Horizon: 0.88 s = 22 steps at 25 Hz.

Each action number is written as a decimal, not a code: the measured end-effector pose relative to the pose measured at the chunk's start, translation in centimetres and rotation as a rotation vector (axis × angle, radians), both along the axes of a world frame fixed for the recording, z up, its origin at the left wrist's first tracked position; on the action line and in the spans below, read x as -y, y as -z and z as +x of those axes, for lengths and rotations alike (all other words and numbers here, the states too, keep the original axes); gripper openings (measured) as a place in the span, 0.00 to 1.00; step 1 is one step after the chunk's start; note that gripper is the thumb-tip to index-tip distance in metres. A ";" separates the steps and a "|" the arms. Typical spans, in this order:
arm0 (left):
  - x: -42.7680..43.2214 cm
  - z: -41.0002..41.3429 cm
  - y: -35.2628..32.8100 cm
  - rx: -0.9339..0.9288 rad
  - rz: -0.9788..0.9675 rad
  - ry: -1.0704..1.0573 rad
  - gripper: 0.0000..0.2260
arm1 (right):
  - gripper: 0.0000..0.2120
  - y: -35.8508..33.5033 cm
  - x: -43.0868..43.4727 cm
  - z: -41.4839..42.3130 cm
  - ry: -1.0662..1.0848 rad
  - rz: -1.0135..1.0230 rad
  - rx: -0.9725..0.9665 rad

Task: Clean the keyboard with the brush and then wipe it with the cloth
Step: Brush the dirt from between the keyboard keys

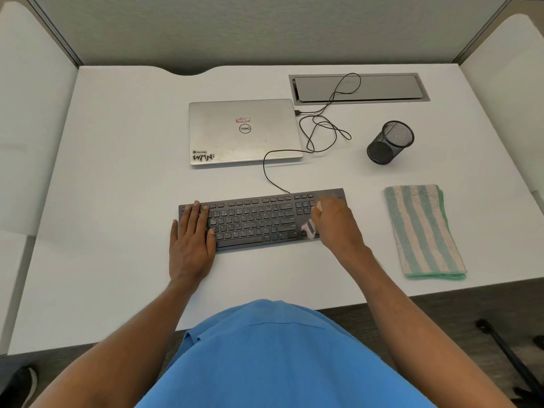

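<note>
Resting our left hand (191, 244) flat-fingered on the keyboard (259, 220), we curl our right hand (335, 223)'s grip round the brush (309, 230).

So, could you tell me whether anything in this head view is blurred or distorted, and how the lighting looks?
Head view: the brush in the right hand is smeared by motion blur, while the keyboard, left hand and striped cloth are sharp; the wide-angle lens splays the desk edges outward; light is soft and even, with faint shadows and no strong glare.
</note>
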<state>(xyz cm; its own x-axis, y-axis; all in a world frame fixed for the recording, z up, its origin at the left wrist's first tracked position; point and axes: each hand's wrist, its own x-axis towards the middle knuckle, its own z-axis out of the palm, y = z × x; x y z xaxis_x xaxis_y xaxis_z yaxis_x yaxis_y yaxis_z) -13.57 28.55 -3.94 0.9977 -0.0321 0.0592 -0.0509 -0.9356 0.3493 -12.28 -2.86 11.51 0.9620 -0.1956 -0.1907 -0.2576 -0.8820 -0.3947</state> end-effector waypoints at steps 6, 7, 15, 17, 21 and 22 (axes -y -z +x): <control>0.1 0.0 0.0 0.005 0.000 -0.001 0.27 | 0.11 0.2 -0.2 0.7 -0.002 0.075 0.159; 0.0 0.0 -0.1 0.004 0.000 0.000 0.27 | 0.11 0.5 -0.3 0.5 0.001 0.130 0.160; 0.0 0.0 0.0 0.002 0.000 0.002 0.27 | 0.10 1.8 0.3 -2.6 -0.005 0.077 0.092; 0.1 -0.1 -0.1 0.001 0.001 0.002 0.27 | 0.11 1.5 0.4 -2.6 -0.001 0.070 0.080; 0.0 -0.1 -0.1 0.006 0.007 0.001 0.27 | 0.11 0.0 0.3 -1.4 0.056 0.141 0.173; 0.1 -0.1 -0.1 0.005 0.006 0.002 0.27 | 0.11 -0.1 0.1 -1.1 0.072 0.170 0.192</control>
